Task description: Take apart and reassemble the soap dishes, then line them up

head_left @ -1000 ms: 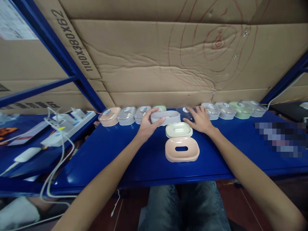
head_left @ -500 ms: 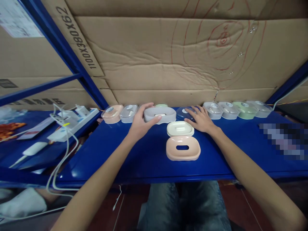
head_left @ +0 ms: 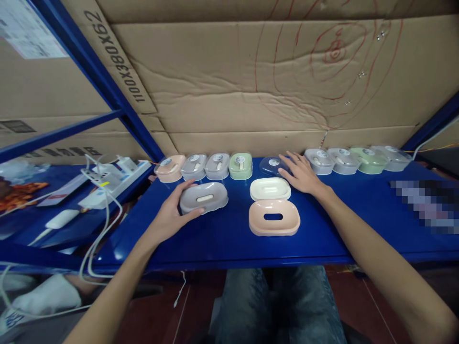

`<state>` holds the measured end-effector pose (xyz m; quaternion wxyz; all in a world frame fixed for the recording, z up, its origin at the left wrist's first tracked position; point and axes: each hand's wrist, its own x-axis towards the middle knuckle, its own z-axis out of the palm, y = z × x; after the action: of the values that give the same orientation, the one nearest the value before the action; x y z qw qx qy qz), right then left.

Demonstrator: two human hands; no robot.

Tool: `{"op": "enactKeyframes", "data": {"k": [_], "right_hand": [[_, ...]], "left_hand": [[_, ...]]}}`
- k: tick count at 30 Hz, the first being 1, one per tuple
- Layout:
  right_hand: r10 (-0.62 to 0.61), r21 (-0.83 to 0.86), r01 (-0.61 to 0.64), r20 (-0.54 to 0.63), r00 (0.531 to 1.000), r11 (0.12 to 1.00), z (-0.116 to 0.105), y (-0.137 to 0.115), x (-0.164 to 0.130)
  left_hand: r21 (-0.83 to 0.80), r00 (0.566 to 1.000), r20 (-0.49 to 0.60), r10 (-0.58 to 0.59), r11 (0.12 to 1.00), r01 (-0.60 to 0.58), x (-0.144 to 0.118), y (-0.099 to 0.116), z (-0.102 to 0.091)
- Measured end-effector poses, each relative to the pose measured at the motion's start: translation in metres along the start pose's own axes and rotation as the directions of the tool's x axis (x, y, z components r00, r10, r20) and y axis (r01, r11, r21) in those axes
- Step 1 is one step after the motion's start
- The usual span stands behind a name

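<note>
Nearest the viewer, a peach soap-dish base (head_left: pixel 274 218) lies on the blue table (head_left: pixel 222 239), its slot-shaped opening facing up and nothing inside it. Touching its far edge is a cream drain tray (head_left: pixel 270 189), also bare. To the left, the left hand (head_left: pixel 168 217) grips a grey soap-dish part (head_left: pixel 203 197), thumb at its near edge and fingers (head_left: pixel 184 184) wrapped around its left end; whether the part rests on the table or is held just above it cannot be told. Farther back, the right hand (head_left: pixel 303 174) lies flat with fingers (head_left: pixel 289 160) spread apart, touching a clear lid (head_left: pixel 272 165) that bears a round sticker too small to read.

Along the table's rear edge stands a row of closed soap boxes with clear lids: left of the gap, peach (head_left: pixel 170 168), two grey (head_left: pixel 206 166) and green (head_left: pixel 240 165); right of it, another group (head_left: pixel 355 159) of grey, green and clear ones. A white power strip (head_left: pixel 114 179) with cables lies at the left. Behind, a cardboard sheet (head_left: pixel 229 95) carries red scribbles and the print "1100X380X62".
</note>
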<state>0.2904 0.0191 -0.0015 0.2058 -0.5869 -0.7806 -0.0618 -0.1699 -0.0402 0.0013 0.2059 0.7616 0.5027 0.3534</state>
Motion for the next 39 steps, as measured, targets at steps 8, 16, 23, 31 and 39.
{"op": "enactKeyframes", "data": {"k": [8,16,23,31,39], "right_hand": [[-0.161,0.244,0.186,-0.119,0.98,0.952,-0.046,-0.016,-0.013],[-0.331,0.284,0.312,0.021,0.943,0.907,-0.04,-0.02,-0.036],[-0.354,0.31,0.318,0.066,0.933,0.896,-0.031,-0.012,-0.039],[-0.355,0.33,0.306,0.098,0.93,0.893,-0.03,-0.015,-0.04],[-0.315,0.36,0.256,0.117,0.942,0.897,-0.024,-0.017,-0.041]], "left_hand": [[0.14,0.987,0.125,0.1,0.983,-0.118,0.008,-0.006,-0.002],[0.236,0.888,0.078,0.453,0.857,-0.458,0.007,0.063,0.02],[0.115,0.745,0.426,0.513,0.786,-0.607,0.008,0.111,0.087],[0.032,0.763,0.415,0.495,0.831,-0.556,0.006,0.111,0.089],[-0.129,0.879,0.188,0.439,0.898,-0.421,0.016,0.096,0.066]]}}
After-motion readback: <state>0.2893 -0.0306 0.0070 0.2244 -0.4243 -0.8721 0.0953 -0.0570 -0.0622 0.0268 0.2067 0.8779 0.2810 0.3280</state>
